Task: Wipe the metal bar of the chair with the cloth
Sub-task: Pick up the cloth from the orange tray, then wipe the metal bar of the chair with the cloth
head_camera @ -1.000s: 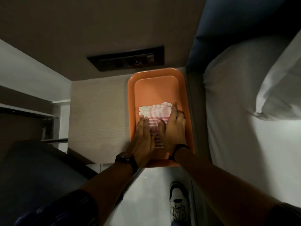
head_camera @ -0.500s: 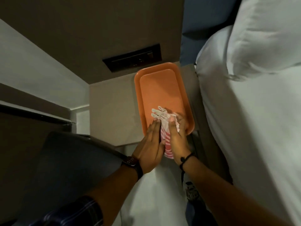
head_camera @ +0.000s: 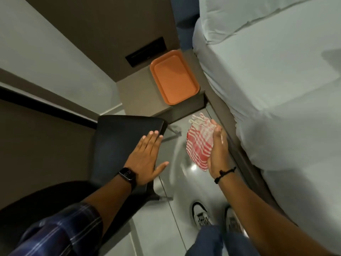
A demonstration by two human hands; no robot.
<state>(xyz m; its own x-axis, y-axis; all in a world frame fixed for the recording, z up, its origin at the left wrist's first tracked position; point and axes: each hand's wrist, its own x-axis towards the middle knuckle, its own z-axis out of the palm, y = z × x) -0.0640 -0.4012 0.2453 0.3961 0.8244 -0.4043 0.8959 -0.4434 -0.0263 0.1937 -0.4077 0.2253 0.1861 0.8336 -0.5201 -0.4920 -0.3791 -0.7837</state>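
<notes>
Since the earlier frames, the cloth [head_camera: 200, 143] has left the orange tray [head_camera: 174, 76] and both hands have dropped away from the bedside table [head_camera: 136, 97] toward the chair [head_camera: 127, 143]. Going left to right: the left hand [head_camera: 145, 159] lies flat and open on the dark seat, fingers together and thumb out over the seat's right edge, holding nothing; a watch [head_camera: 128, 174] sits on that wrist. Just right of the seat, thin pale metal bars [head_camera: 172, 134] show below its far corner and again low at the near corner, blurred, so their exact run is hard to tell. Right of these, the right hand [head_camera: 217, 148] has its grip on the red-and-white cloth, pressed against the palm with the fringe hanging free above the floor [head_camera: 175, 182], well apart from any bar as yet. To do this step well, I judge the left hand should steady the seat while the right folds the cloth around the bar, rather than beside it, and draws along its length with even pressure. Counted: one chair, one cloth, one tray now bare, two hands, two shoes [head_camera: 200, 215], one bed [head_camera: 276, 80] at the right.
</notes>
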